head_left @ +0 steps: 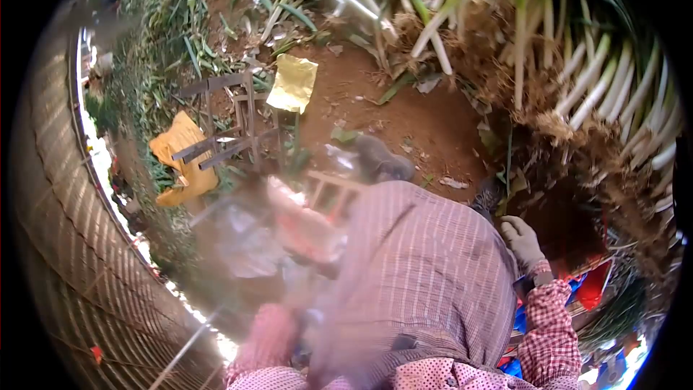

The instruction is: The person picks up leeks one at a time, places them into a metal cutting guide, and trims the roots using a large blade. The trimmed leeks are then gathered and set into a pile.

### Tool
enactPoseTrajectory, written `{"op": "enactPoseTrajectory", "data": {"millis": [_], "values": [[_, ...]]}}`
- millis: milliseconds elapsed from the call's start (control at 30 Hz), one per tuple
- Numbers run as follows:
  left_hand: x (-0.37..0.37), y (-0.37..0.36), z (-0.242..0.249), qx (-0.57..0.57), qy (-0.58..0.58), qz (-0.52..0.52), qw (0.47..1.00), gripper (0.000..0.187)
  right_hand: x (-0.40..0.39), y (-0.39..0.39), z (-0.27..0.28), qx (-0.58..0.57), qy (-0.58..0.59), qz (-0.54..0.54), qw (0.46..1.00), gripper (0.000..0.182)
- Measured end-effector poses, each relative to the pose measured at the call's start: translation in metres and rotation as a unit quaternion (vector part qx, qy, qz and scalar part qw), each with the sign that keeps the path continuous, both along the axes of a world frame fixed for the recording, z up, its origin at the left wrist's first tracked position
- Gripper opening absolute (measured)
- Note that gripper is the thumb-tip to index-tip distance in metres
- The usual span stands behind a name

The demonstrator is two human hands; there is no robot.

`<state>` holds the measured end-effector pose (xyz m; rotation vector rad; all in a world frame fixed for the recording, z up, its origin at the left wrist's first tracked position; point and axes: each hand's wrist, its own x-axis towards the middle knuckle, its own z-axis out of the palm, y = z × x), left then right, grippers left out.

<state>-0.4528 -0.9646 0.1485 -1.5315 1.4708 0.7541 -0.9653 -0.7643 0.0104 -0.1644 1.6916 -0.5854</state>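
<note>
My right hand (523, 240), in a pale work glove, is beside my knee at the right edge of the striped apron (440, 245). Its fingers are loosely bent and apart, with nothing seen in them. My left sleeve (271, 332) shows at the lower left, smeared by motion. The left hand itself cannot be made out; the blurred left side of the apron lies next to it. Bundles of leeks or large green onions (606, 87), roots toward me, are piled in front and to the right.
A metal frame (249, 112) stands at left, near a yellow sheet (292, 83) and an orange-yellow cloth-like piece (186, 155). Blurred clear plastic (249, 245) lies closer. Brown soil (426, 123) carries leaf scraps. A ribbed wall (79, 245) curves along the left. Something red (595, 285) sits at right.
</note>
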Motion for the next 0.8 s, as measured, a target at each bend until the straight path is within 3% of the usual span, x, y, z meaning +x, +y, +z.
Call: {"op": "enactPoseTrajectory", "data": {"millis": [33,67,167,233,300,367,400,433,567,633,700,800], "values": [[-0.055,-0.044,0.008,0.028,-0.005,-0.039,0.999,0.045,0.012,-0.035,0.016,-0.045,0.0,0.034,0.998,0.033],[0.01,-0.042,-0.038,-0.054,0.049,-0.15,0.986,0.04,0.022,-0.058,0.021,-0.053,-0.008,0.14,0.989,0.039],[-0.023,-0.129,-0.073,-0.088,0.093,-0.203,0.971,0.043,0.064,-0.132,0.046,-0.177,0.057,0.373,0.909,0.045],[-0.022,-0.163,-0.097,-0.131,0.117,-0.23,0.957,0.052,0.093,-0.148,0.051,-0.065,-0.073,0.409,0.907,0.051],[0.002,-0.179,-0.136,-0.097,0.143,-0.239,0.955,0.054,0.116,-0.184,0.07,0.064,-0.141,0.548,0.822,0.044],[0.035,-0.183,-0.203,-0.045,0.177,-0.25,0.951,0.049,0.134,-0.192,0.069,0.061,-0.172,0.64,0.747,0.04],[0.043,-0.184,-0.217,-0.034,0.176,-0.228,0.957,0.049,0.141,-0.214,0.083,0.04,-0.205,0.62,0.756,0.036],[0.05,-0.181,-0.228,-0.024,0.175,-0.206,0.962,0.049,0.148,-0.233,0.092,0.053,-0.263,0.665,0.697,0.035],[0.065,-0.162,-0.247,-0.025,0.181,-0.106,0.977,0.047,0.134,-0.208,0.123,0.151,-0.322,0.56,0.748,0.035],[0.067,-0.154,-0.236,-0.031,0.184,-0.051,0.981,0.046,0.171,-0.286,0.156,0.044,-0.337,0.572,0.747,0.036],[0.063,-0.153,-0.219,-0.047,0.189,0.013,0.981,0.046,0.19,-0.345,0.17,0.034,-0.347,0.625,0.698,0.037],[0.046,-0.16,-0.182,-0.078,0.198,0.122,0.969,0.045,0.173,-0.352,0.163,0.028,-0.319,0.647,0.692,0.039]]}}
